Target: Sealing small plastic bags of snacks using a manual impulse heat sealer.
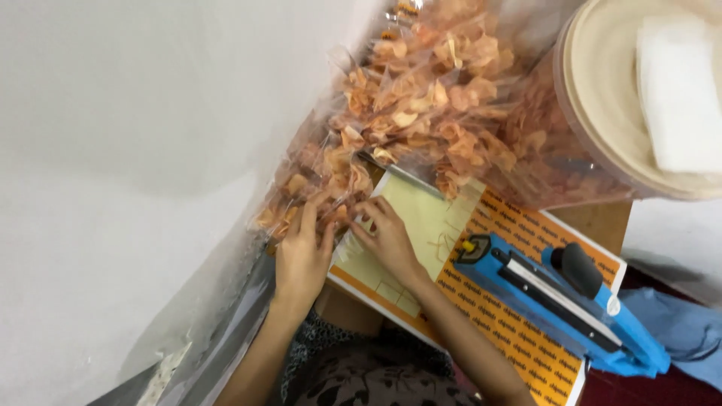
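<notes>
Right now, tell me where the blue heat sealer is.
The blue heat sealer lies lower right in the head view, on the orange printed sheet, right of the right hand.

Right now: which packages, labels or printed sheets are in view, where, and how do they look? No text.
Clear bags of orange chips: piled top centre, crinkly plastic; left hand and right hand rest at the pile's lower edge.
Pale yellow label sheet: under the right hand, rectangular.
Orange printed sheet: beneath the blue heat sealer, white border.
Round clear tub: top right, cream lid.

A small home snack-packing workplace: clear bags of orange chips (421,90) pile beyond the fingers (372,214), a blue heat sealer (556,301) sits to their right, beside a big plastic jar (602,98).
</notes>
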